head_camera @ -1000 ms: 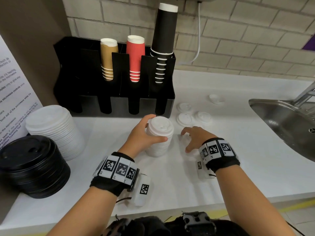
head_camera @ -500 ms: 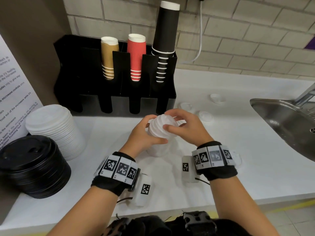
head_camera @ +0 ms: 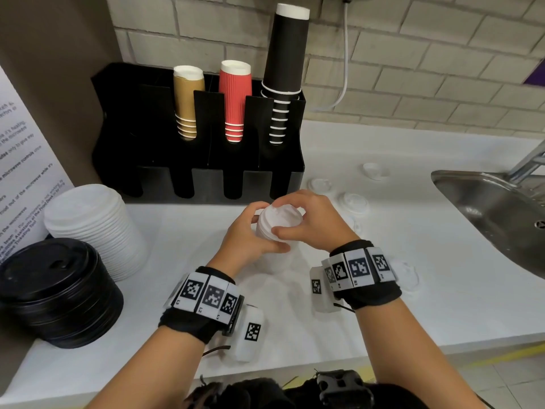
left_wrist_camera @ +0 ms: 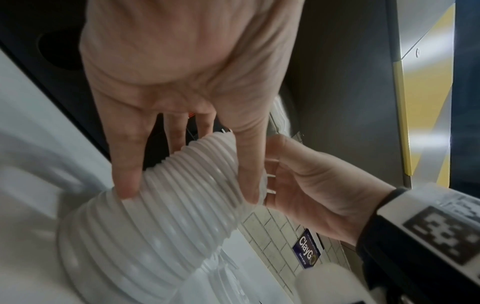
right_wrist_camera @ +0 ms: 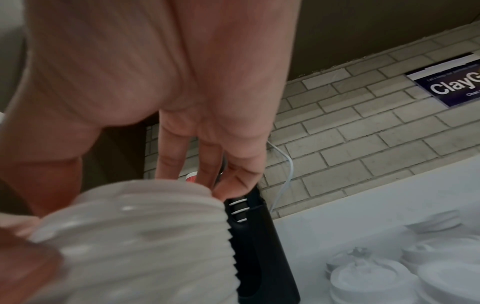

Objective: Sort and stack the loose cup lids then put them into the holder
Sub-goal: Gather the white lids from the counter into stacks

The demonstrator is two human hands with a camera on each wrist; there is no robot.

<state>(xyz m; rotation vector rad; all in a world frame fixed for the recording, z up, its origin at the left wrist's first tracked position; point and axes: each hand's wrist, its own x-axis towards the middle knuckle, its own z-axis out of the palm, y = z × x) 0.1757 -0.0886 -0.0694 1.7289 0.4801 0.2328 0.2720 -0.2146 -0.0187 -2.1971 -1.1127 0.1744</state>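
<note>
Two hands: both grip one stack of small white lids (head_camera: 277, 231) on the white counter (head_camera: 339, 305), just in front of the black cup holder (head_camera: 147, 128).
Left hand (head_camera: 249, 234): wrapped round the stack's side, fingers (left_wrist_camera: 127, 164) spread down the ribbed rims, thumb at the front.
Right hand (head_camera: 309, 224): arched over the top, fingertips (right_wrist_camera: 231, 185) on the far edge, thumb pressing the near rim.
Loose lids (head_camera: 355, 202): scattered on the counter right of the holder, near the steel sink (head_camera: 495, 214).
Left side: tall stack of large white lids (head_camera: 91, 225) touching a stack of black lids (head_camera: 56, 290).
Holder: brown, red and black cups (head_camera: 287, 69) stand in its slots.
</note>
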